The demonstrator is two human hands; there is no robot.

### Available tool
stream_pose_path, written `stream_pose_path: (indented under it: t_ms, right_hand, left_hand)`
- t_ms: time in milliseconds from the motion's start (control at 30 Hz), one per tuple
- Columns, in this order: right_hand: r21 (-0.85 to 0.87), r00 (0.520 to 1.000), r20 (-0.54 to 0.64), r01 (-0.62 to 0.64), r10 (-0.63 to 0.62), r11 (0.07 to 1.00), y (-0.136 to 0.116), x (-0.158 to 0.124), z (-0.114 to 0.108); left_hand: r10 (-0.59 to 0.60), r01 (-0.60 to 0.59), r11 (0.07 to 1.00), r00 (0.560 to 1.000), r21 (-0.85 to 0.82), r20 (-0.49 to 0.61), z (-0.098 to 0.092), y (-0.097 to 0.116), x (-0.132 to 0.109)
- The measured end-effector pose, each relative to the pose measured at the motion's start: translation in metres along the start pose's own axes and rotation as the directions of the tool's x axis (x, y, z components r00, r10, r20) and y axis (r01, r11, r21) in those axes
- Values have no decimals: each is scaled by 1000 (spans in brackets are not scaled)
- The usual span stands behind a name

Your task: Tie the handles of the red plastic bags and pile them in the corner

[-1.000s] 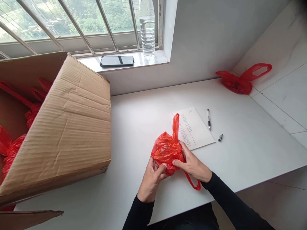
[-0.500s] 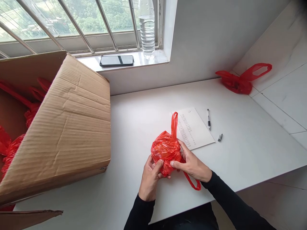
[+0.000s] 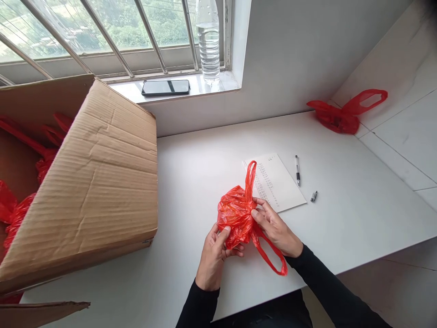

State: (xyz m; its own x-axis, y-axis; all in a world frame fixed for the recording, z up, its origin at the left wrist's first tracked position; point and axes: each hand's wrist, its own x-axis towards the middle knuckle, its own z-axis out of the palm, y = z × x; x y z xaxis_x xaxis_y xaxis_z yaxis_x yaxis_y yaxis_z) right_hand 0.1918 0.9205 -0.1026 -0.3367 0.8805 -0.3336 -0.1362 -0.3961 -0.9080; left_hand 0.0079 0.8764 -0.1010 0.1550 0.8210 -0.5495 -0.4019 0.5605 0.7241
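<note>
The left hand (image 3: pixel 214 250) holds a red bag (image 3: pixel 234 210) over the near part of the table (image 3: pixel 191 177); the right hand (image 3: pixel 276 230) pinches its neck (image 3: pixel 248 210). The neck is already gathered, both handles (image 3: pixel 249 182) are loose, so handling seems unfinished. Other bags (image 3: pixel 21 218) lie in the left box (image 3: pixel 116 182); one more bag (image 3: pixel 337 124) is at far right.

Standing here, I see a plain room, home or office I can't tell: barred window (image 3: pixel 116 27) at eleven o'clock, white tabletop (image 3: pixel 201 164) at centre, tiled wall (image 3: pixel 406 77) at two.
</note>
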Motion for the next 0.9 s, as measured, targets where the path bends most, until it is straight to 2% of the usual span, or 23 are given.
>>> stream_pose_path:
  t_ms: [100,167,200,233,267,300,333,367,433,500,567,633,700,767,833,900]
  right_hand:
    - [33,999,-41,13,-11,999,-1,0,0]
    - [66,999,-49,7,-4,998,-3,-1,1]
    - [75,999,-49,-4,8,997,-3,-2,2]
    - [76,999,-49,-18,22,997,-4,-3,3]
    - [73,998,-47,-35,38,997,-4,-4,5]
    - [69,998,-43,-51,54,996,-5,-5,7]
    - [67,997,-36,-65,67,996,-4,-5,9]
    - [66,997,-24,-75,77,995,-4,-6,12]
    - [56,996,6,-89,89,994,-3,-6,18]
    - [27,993,57,-106,104,994,-2,-7,24]
    - [-50,989,100,-103,107,993,-2,-8,28]
    - [-206,993,84,-68,87,976,-1,-9,29]
    - [-424,999,-9,-39,39,905,2,-13,28]
    - [-565,996,-91,-45,-8,824,8,-16,25]
    - [-583,989,-145,-63,-27,810,16,-19,21]
    - [-545,981,-190,-72,-39,836,25,-19,16]
  left_hand:
    - [1,0,999,1000,35,-17,-4,2,-1]
    - [45,-32,992,994,126,-102,-8,3,-2]
    - [106,-71,979,979,192,-176,-10,5,-3]
    - [193,-117,953,946,281,-260,-10,7,-6]
    - [296,-157,909,896,387,-331,-10,9,-10]
    - [397,-182,848,840,498,-369,-8,10,-15]
    - [480,-191,775,798,602,-364,-5,11,-20]
    - [536,-192,695,780,693,-322,-1,11,-25]
    - [589,-216,521,791,826,-164,8,7,-33]
    - [611,-263,342,791,902,-1,14,-3,-35]
    - [636,-285,207,766,936,92,13,-14,-31]
    - [645,-292,148,753,945,132,8,-23,-25]
    - [639,-306,105,750,946,172,2,-26,-22]
    - [610,-306,53,764,951,211,0,-25,-25]
    - [568,-264,13,796,965,210,2,-21,-31]
    - [535,-184,-2,830,983,156,6,-17,-36]
